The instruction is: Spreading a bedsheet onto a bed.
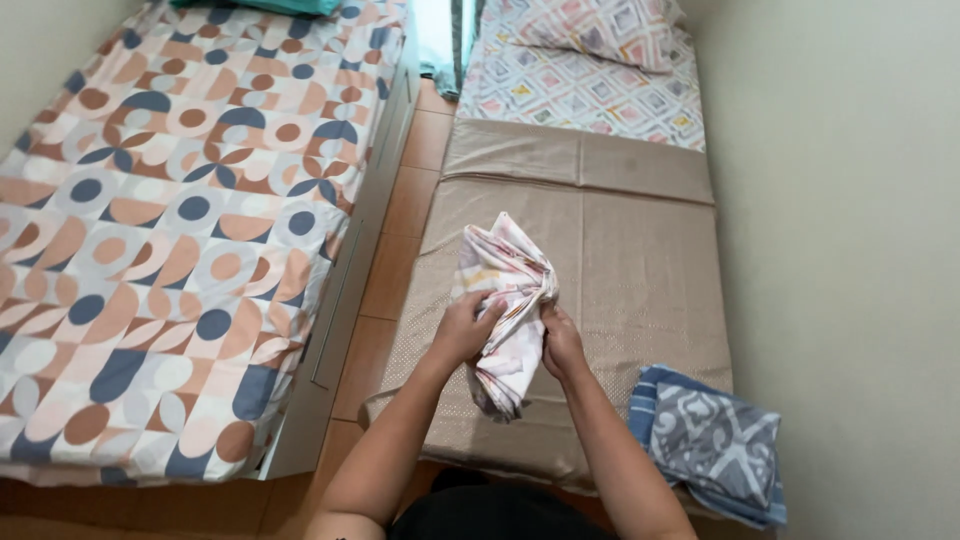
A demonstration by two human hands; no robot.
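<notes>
- The left hand (462, 330) is closed around a bunched, pale patterned cloth (505, 300), fingers curled into the fabric at its left edge.
- The right hand (560, 345) grips the same cloth from the other side — thumb and fingers pinched shut on a fold, just beside the left hand, the two nearly touching.
- The cloth rises in a crumpled peak above both hands and hangs in a loose tail below them, between the wrists.
- Beneath the hands lies a beige mattress (620, 250), folded in sections, low on the floor.
- Beyond the hands, at the mattress's far end, a sheet of pastel squares (560, 90) is spread with a matching pillow (600, 25) on it.
- Right of the right forearm, near the mattress's close corner, sits a folded blue-and-grey patterned cloth (715, 440).
- Left of the left hand, across a strip of brown tiled floor (400, 230), stands a bed (180, 220) — covered in a print of orange and navy circles.
</notes>
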